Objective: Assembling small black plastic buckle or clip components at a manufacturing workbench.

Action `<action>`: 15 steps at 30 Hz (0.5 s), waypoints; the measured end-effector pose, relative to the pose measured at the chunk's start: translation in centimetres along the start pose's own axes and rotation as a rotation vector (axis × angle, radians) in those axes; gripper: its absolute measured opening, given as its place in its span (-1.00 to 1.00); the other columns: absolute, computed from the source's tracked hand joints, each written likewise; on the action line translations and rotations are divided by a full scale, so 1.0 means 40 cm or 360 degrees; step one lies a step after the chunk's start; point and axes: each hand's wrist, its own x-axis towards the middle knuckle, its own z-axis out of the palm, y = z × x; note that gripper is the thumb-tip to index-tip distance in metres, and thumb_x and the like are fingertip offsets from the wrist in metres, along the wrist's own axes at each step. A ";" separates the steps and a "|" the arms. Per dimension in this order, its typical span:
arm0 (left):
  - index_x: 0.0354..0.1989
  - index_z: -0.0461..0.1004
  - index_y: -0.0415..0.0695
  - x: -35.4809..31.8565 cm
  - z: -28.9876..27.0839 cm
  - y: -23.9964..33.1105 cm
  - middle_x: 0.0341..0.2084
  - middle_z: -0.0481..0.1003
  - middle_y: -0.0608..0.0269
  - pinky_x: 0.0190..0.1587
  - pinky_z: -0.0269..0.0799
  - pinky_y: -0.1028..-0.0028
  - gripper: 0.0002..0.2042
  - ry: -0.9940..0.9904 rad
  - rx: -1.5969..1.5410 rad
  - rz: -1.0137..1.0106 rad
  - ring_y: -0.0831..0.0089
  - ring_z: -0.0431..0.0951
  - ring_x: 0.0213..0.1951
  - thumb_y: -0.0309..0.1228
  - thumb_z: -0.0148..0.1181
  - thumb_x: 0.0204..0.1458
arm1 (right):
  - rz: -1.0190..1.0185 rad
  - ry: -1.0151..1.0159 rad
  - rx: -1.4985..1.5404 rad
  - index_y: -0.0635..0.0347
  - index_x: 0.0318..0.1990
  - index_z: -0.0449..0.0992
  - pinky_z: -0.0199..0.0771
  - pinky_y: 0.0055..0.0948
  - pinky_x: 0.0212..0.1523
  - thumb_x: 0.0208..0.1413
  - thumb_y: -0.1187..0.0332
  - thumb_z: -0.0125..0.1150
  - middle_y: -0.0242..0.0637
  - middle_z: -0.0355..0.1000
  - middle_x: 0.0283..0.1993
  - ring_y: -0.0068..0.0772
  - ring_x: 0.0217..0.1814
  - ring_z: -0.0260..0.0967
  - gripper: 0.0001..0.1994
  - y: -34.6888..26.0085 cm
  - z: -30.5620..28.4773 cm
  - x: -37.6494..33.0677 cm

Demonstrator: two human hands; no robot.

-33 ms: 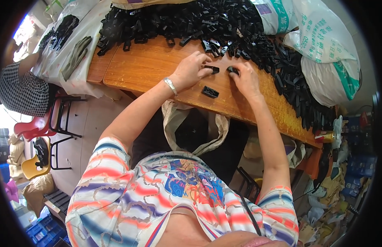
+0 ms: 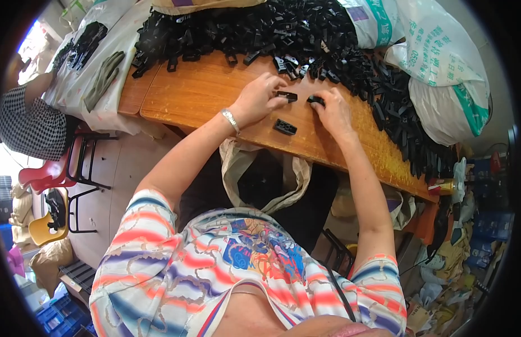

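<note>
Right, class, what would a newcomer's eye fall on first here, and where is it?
Probably the heap of black parts, spread along the far side of the wooden table and down its right. Next, the left hand and right hand in front of it, each holding a small black piece. Bulging white sacks at upper right stand out too.

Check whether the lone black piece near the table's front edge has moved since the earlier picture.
No, no visible move: the lone black piece lies in the same place against the front edge of the table.
</note>
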 end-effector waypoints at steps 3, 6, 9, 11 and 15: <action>-0.09 0.49 -0.21 -0.018 0.008 -0.010 -0.26 0.44 0.12 -0.20 0.50 0.40 -0.66 0.0001 0.0044 0.0110 0.29 0.53 -0.32 -0.45 0.35 -0.07 | -0.0059 -0.0013 0.0076 0.19 -0.13 0.59 0.49 -0.20 -0.13 0.03 0.43 0.32 -0.07 0.50 -0.15 0.03 -0.12 0.48 -0.78 0.010 -0.005 -0.010; -0.11 0.50 -0.21 -0.021 0.019 -0.003 -0.28 0.43 0.13 -0.18 0.49 0.39 -0.67 0.0074 0.0098 0.0072 0.27 0.52 -0.28 -0.47 0.35 -0.08 | -0.0143 0.0046 0.0429 0.10 -0.14 0.60 0.48 -0.14 -0.13 0.06 0.37 0.30 -0.07 0.53 -0.18 0.05 -0.12 0.48 -0.80 0.026 0.016 -0.024; -0.12 0.50 -0.21 -0.036 0.018 -0.001 -0.28 0.43 0.12 -0.14 0.48 0.36 -0.69 0.0206 0.0249 0.0050 0.21 0.51 -0.23 -0.47 0.35 -0.09 | -0.0100 -0.0137 0.0208 0.09 -0.10 0.59 0.48 -0.14 -0.11 0.12 0.30 0.23 -0.05 0.55 -0.20 0.04 -0.12 0.49 -0.79 -0.007 -0.007 -0.031; -0.17 0.52 -0.19 -0.039 0.018 0.007 -0.27 0.42 0.11 -0.09 0.45 0.31 -0.72 0.0228 0.0339 0.0022 0.15 0.48 -0.16 -0.46 0.35 -0.09 | -0.0131 -0.0124 0.0099 0.09 -0.09 0.59 0.48 -0.14 -0.11 0.14 0.28 0.21 -0.06 0.55 -0.21 0.02 -0.13 0.50 -0.78 -0.004 -0.017 -0.030; -0.24 0.52 -0.20 -0.041 0.016 0.000 -0.25 0.42 0.07 -0.04 0.43 0.23 -0.75 0.0141 0.0301 -0.0069 0.07 0.44 -0.10 -0.46 0.37 -0.11 | -0.0059 -0.0147 0.0027 0.09 -0.03 0.55 0.49 -0.12 -0.11 0.12 0.30 0.23 0.01 0.51 -0.15 0.10 -0.12 0.48 -0.73 -0.006 -0.017 -0.037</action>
